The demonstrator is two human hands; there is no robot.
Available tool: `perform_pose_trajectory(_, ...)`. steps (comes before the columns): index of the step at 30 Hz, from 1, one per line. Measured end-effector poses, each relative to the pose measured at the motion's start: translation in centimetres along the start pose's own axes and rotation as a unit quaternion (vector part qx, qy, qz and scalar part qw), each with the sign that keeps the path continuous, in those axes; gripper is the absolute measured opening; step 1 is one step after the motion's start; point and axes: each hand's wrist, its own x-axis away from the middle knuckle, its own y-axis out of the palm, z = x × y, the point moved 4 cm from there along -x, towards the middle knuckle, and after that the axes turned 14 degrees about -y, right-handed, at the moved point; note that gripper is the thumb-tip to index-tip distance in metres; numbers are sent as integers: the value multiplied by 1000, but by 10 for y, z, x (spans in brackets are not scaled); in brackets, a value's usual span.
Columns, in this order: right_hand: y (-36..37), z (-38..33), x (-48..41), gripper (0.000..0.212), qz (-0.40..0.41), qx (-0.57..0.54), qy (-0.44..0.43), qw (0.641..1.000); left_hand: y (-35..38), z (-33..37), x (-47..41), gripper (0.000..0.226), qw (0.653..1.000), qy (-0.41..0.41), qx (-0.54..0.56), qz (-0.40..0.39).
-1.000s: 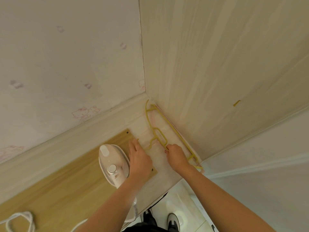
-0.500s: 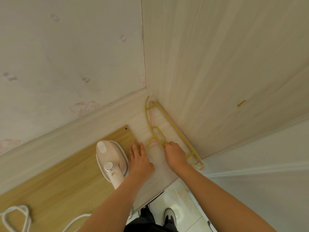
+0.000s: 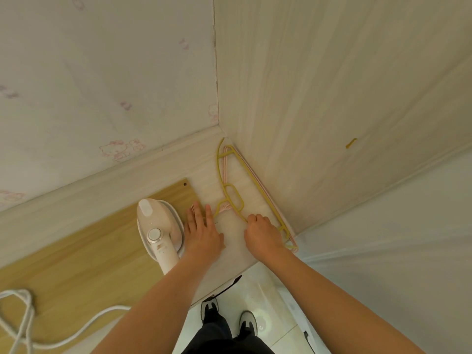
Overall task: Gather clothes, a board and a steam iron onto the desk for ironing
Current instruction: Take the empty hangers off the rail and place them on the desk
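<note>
While left hand point(image 3: 201, 233) lies flat, right hand point(image 3: 263, 233) grips thin yellow hanger point(image 3: 240, 199).

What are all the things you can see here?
steam iron: one, white-pink, on the board
board: one, light wood, on the desk
desk: one, pale, in the wall corner
yellow hanger: one, yellow, atop the pink ones
pink hangers: count unclear, pink, against the side panel
cord: one, white, at the board's near end
shoes: two, black-and-white, on the floor
left hand: flat on the desk beside the iron
right hand: gripping the yellow hanger
</note>
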Motion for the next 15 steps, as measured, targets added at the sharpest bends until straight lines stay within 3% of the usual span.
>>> perform_pose_trajectory(6, -2, 1, 39, 49, 55, 43, -56, 996, -10, 11, 19, 75, 998, 32, -43, 30)
perform_pose_trajectory(15, 5, -5, 98, 48, 89, 46, -119, 988, 10, 14, 91, 55, 988, 52, 38, 140)
